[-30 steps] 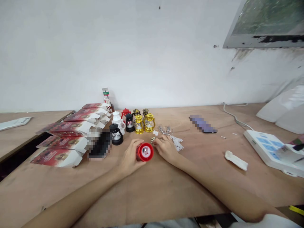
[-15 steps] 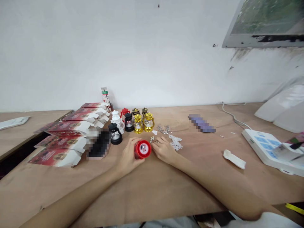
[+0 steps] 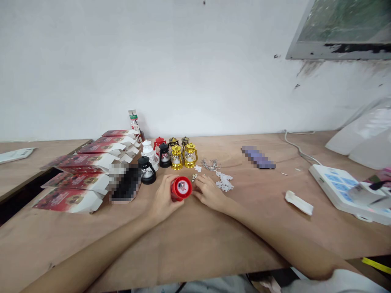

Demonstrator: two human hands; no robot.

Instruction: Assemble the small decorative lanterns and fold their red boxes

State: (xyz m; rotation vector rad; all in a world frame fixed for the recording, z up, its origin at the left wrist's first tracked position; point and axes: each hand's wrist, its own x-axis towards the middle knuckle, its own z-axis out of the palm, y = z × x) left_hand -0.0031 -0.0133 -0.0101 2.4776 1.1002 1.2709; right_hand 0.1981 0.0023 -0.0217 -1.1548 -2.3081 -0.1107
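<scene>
My left hand (image 3: 164,199) is wrapped round a red toy lantern (image 3: 172,191), its open base tipped up towards me. Inside the base ring sits a pale round part with a small dark and metal piece. Close to the right side of the lantern, my right hand (image 3: 209,192) has its fingertips pinched together low over the tabletop; whatever they hold is hidden. Just beyond those fingers lie several small round button cells (image 3: 194,177). White flat plastic pieces (image 3: 225,182) and a heap of small metal parts (image 3: 210,164) are to the right and behind.
Several finished-looking lanterns stand behind my hands, among them a gold lantern (image 3: 190,156) and a black lantern (image 3: 147,171). Open red-and-white boxes (image 3: 70,199) fill the left side. A blurred purple object (image 3: 259,158), a white strip (image 3: 299,202) and a power strip (image 3: 332,183) lie rightward.
The whole scene has shifted slightly left as the camera turned. The red lantern's base has tilted a little in my left hand. My right hand stays beside the button cells, its fingertips closer to the lantern.
</scene>
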